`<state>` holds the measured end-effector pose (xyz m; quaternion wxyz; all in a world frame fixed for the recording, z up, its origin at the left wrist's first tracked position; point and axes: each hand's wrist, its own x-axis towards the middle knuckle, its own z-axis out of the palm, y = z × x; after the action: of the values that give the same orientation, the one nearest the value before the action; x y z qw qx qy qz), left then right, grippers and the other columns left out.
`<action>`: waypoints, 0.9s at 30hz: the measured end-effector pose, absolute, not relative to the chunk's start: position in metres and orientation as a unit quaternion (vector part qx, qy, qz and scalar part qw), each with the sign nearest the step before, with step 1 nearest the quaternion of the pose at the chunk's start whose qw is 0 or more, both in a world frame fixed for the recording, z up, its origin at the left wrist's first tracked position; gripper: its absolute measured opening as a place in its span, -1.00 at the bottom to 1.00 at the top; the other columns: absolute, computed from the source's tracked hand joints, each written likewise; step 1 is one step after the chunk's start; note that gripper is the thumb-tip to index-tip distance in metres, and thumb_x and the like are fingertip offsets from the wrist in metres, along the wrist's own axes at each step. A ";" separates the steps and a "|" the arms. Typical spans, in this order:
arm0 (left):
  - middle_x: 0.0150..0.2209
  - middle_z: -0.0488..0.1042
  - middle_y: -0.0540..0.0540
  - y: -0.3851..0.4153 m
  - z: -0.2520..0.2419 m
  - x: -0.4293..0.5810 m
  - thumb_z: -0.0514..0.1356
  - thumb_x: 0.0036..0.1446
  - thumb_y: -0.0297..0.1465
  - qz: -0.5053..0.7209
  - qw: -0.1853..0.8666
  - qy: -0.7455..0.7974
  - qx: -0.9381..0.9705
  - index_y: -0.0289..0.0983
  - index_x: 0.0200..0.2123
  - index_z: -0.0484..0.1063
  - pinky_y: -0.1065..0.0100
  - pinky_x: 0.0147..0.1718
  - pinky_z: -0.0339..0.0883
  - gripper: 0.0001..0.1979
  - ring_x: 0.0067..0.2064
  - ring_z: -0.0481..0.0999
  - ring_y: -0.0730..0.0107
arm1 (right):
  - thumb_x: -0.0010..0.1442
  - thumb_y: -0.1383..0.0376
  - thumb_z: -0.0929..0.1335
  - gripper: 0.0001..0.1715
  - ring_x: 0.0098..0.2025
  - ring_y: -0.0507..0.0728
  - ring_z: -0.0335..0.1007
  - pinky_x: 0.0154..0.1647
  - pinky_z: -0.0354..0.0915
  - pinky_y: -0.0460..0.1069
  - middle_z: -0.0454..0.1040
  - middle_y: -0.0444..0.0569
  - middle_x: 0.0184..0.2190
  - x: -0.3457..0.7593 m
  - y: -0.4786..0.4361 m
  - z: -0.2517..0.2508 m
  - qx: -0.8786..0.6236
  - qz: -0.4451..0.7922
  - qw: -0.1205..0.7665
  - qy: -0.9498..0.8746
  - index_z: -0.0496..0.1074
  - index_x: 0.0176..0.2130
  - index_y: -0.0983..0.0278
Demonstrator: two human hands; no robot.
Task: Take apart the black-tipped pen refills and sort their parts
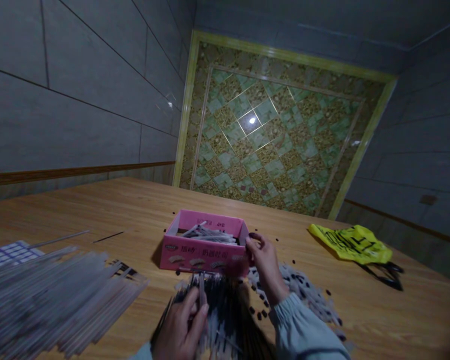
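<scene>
My left hand (183, 322) is closed on a narrow, translucent grey strip (201, 290) that points up between thumb and fingers. Below and beside it lies a pile of thin black sticks (225, 295), some with pale clear parts. My right hand (265, 260) is at the right end of a pink cardboard box (206, 256), its thumb and fingers pressed together; what they hold, if anything, is too small and dark to tell. Inside the box lies a heap of thin, greyish-white strips (210, 234). Under my right wrist spreads a pile of small grey and black pieces (303, 287).
A large spread of long translucent sleeves (60, 300) covers the table's left side, beside a blue-and-white checked cloth (13, 254). One thin dark stick (108, 237) lies behind them. To the right are a yellow bag (350, 243) and black-handled scissors (386, 275). Tiny black bits dot the wooden table (135, 210).
</scene>
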<state>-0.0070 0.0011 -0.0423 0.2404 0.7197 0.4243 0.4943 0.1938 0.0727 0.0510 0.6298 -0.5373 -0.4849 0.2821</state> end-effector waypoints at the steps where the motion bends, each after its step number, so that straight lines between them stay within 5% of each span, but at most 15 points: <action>1: -0.58 0.46 -0.03 0.000 -0.044 -0.008 0.00 0.15 -0.20 0.500 0.206 0.426 0.726 -0.16 -0.33 0.35 0.36 -0.44 0.30 -0.78 -0.49 0.47 0.30 | 0.01 0.16 0.35 -0.58 -0.75 -0.04 0.19 -0.75 0.14 -0.14 0.38 -0.20 -0.71 0.198 0.062 0.045 -0.548 0.260 0.621 -0.497 0.36 -0.19 0.40; 10: -0.44 0.49 -0.06 -0.011 -0.048 -0.004 -0.05 0.19 -0.36 0.506 0.041 0.364 0.781 -0.21 -0.21 0.33 0.36 -0.40 0.30 -0.81 -0.42 0.49 0.33 | -0.01 0.32 0.31 -0.86 -0.41 0.16 0.41 -0.42 0.19 -0.04 0.52 -0.02 -0.49 0.219 0.004 0.001 -0.655 0.097 0.433 -0.612 0.46 -0.50 0.28; 18: -0.52 0.43 -0.05 -0.005 -0.050 -0.007 -0.04 0.16 -0.42 0.456 0.010 0.346 0.820 -0.24 -0.26 0.29 0.36 -0.45 0.28 -0.86 -0.49 0.45 0.34 | -0.07 0.36 0.32 -0.85 -0.28 0.26 0.44 -0.39 0.13 -0.01 0.55 0.15 -0.39 0.227 -0.006 -0.018 -0.743 -0.014 0.257 -0.618 0.50 -0.45 0.30; 27: -0.51 0.42 -0.03 0.000 -0.046 -0.011 -0.02 0.16 -0.45 0.450 0.013 0.337 0.827 -0.20 -0.27 0.25 0.40 -0.49 0.25 -0.90 -0.49 0.46 0.35 | -0.05 0.32 0.33 -0.76 -0.22 0.28 0.46 -0.33 0.20 0.00 0.56 0.15 -0.32 0.227 -0.005 -0.023 -0.761 -0.025 0.190 -0.620 0.52 -0.32 0.28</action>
<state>-0.0107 -0.0004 -0.0458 0.0129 0.8267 0.3372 0.4502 0.2272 -0.0047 -0.0229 0.1902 -0.7607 -0.6201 -0.0251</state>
